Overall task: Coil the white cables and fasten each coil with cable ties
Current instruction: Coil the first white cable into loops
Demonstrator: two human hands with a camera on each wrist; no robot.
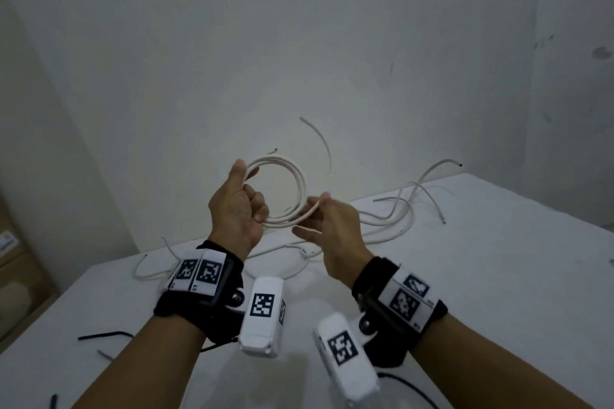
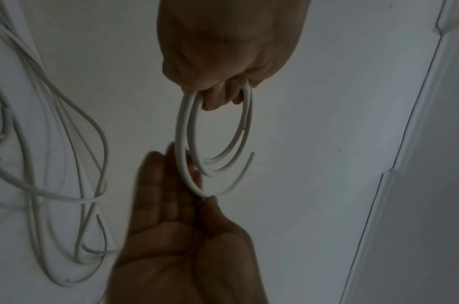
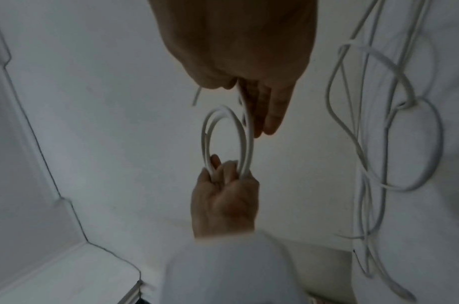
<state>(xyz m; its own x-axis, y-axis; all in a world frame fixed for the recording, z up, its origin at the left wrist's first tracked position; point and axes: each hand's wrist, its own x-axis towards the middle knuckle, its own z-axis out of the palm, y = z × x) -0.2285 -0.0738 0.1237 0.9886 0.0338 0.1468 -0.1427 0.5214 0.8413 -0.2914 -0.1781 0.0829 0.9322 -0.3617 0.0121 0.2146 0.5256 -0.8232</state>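
I hold a coil of white cable [image 1: 282,160] up above the white table [image 1: 498,276], in front of the wall. My left hand [image 1: 252,196] grips the coil's left side, fingers curled through the ring [image 2: 180,133]. My right hand [image 1: 315,209] pinches the outermost strand at the coil's lower right between thumb and fingers. In the right wrist view the strand runs along the right hand's fingers [image 3: 272,115] towards the coil [image 3: 203,133]. One short free end sticks up from the top of the coil. Black cable ties [image 1: 103,335] lie on the table near its left front.
Several loose white cables [image 1: 385,226] lie tangled on the table behind my hands, some ends curling up against the wall [image 2: 105,148] [image 3: 441,133]. The table's left edge runs diagonally at the lower left. A cardboard box [image 1: 10,242] stands on the floor beyond it.
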